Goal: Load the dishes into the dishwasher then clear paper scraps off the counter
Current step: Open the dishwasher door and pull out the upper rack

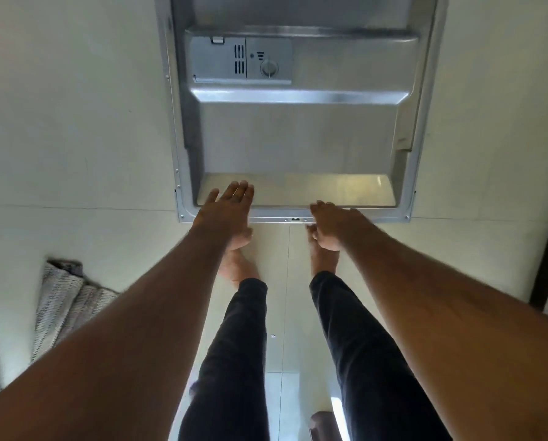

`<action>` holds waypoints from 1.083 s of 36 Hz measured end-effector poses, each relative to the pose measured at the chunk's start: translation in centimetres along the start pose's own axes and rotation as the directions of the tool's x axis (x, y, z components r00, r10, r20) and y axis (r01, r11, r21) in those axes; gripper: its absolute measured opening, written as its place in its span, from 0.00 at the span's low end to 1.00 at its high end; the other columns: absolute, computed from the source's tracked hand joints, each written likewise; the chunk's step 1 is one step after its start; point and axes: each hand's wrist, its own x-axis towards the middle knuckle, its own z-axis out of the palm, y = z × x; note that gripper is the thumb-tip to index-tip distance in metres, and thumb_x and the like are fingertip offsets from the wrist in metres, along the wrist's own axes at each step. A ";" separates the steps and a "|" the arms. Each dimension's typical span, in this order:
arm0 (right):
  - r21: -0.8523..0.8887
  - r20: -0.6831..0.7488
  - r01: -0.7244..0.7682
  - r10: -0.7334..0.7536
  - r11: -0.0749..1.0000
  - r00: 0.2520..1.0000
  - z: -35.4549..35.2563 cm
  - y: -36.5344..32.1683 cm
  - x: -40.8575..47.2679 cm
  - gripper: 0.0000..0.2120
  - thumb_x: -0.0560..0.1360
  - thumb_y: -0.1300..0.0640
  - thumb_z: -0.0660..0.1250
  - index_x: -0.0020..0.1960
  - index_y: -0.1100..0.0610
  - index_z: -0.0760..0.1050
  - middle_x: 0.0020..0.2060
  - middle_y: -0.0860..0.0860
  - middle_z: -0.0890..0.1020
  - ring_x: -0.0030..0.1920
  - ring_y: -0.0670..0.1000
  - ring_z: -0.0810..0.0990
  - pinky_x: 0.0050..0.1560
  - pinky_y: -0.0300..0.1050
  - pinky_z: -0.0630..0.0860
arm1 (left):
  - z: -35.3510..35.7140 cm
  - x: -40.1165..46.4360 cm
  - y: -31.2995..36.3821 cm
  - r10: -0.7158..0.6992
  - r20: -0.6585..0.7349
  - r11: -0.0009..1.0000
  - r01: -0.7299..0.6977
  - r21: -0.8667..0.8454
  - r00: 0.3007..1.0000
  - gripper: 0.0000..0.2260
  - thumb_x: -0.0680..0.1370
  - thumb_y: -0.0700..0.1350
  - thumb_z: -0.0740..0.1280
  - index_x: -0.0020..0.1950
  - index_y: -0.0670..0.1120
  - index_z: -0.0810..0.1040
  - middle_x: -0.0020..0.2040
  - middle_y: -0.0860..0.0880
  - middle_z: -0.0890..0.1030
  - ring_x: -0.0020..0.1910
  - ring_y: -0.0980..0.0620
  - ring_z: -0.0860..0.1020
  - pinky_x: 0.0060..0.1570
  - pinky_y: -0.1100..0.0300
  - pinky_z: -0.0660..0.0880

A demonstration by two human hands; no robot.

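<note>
1. Looking straight down, the view shows the dishwasher door folded flat, its steel inner face up.
2. The left hand lies flat, fingers straight, on the door's near edge.
3. The right hand curls its fingers over that same edge, thumb beneath.
4. A striped rug lies on the floor at left.

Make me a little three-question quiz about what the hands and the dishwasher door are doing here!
1. True or false: the dishwasher door is folded down open.
2. Which hand lies flat, fingers straight, on the door's near edge? A) left hand B) right hand
3. What lies on the floor at the left?

Key:
1. True
2. A
3. A striped rug
</note>
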 end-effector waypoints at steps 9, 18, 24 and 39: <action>0.030 -0.610 0.004 0.015 1.000 0.792 -15.6 -1.4 -10.0 0.13 0.79 0.60 0.59 0.63 0.54 0.74 0.52 0.54 0.83 0.53 0.58 0.82 0.49 0.48 0.74 | -18.7 -5.2 -0.4 0.012 -0.264 0.999 -0.021 -0.033 0.965 0.40 0.82 0.53 0.63 0.82 0.47 0.39 0.83 0.49 0.40 0.81 0.51 0.43 0.78 0.44 0.49; 0.088 -0.842 0.077 0.033 0.993 0.538 -32.0 -4.0 -16.9 0.10 0.78 0.58 0.62 0.58 0.56 0.77 0.48 0.55 0.83 0.49 0.58 0.82 0.49 0.49 0.76 | -34.9 -11.5 -1.0 0.092 -0.495 0.993 -0.118 -0.021 0.864 0.40 0.81 0.51 0.63 0.82 0.48 0.38 0.82 0.50 0.37 0.81 0.52 0.41 0.79 0.45 0.49; -0.024 -0.956 0.065 -0.042 0.998 0.290 -39.2 -2.8 -17.4 0.22 0.72 0.58 0.68 0.66 0.59 0.75 0.60 0.57 0.80 0.59 0.60 0.79 0.57 0.54 0.75 | -41.3 -11.7 -1.5 0.112 -0.580 0.994 -0.087 0.070 0.807 0.41 0.81 0.52 0.64 0.82 0.47 0.38 0.81 0.50 0.34 0.80 0.52 0.37 0.79 0.44 0.48; -0.113 -0.931 0.015 -0.111 0.993 0.348 -51.0 3.6 -15.4 0.40 0.76 0.57 0.64 0.81 0.60 0.48 0.81 0.57 0.51 0.81 0.57 0.50 0.78 0.63 0.53 | -53.0 -7.2 -0.4 0.041 -0.676 0.998 0.008 0.069 0.735 0.45 0.79 0.52 0.68 0.82 0.46 0.37 0.81 0.48 0.36 0.80 0.49 0.36 0.78 0.44 0.42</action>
